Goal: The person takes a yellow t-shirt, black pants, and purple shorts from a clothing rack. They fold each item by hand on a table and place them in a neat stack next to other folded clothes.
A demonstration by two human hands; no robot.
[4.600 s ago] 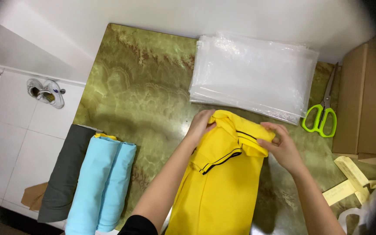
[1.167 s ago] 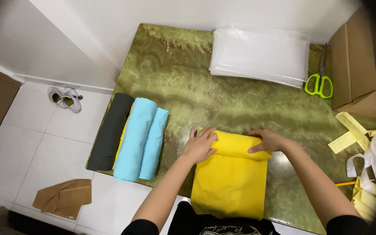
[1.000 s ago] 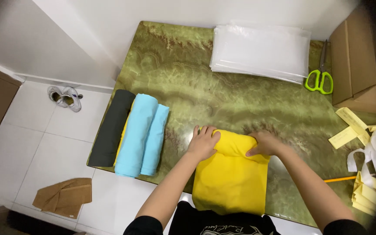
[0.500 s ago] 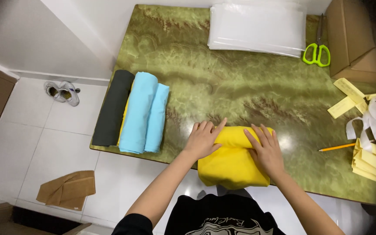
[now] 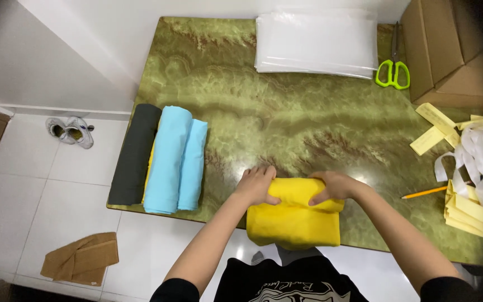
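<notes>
Both hands, left hand [image 5: 257, 185] and right hand [image 5: 331, 187], grip yellow garment [image 5: 294, 221].

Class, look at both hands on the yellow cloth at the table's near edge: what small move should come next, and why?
Probably roll the yellow cloth one more turn toward the body. The left hand and right hand grip a rolled fold at its far end, while a flat part nearer the table edge lies unrolled.
</notes>
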